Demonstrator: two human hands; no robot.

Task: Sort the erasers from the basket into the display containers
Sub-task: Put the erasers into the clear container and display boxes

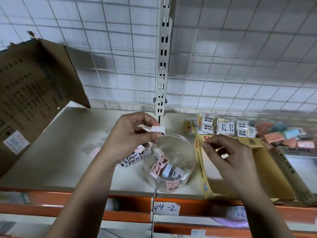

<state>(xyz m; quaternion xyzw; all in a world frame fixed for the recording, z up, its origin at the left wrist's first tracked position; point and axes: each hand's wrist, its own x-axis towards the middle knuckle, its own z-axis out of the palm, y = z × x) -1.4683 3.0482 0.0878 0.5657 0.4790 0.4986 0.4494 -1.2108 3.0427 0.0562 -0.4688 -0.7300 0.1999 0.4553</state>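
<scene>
One eraser (157, 130) hangs pinched in left hand (130, 136) over jar (188, 150).

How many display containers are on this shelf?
3: the clear jar at centre, the yellow box right of it, and the grey box at far right, cut off by the frame. The brown carton at left isn't counted.

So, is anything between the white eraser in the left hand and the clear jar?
Nothing visible. The left hand pinches the white eraser just above the rim of the open clear jar; the right hand is aside, over the yellow box.
</scene>
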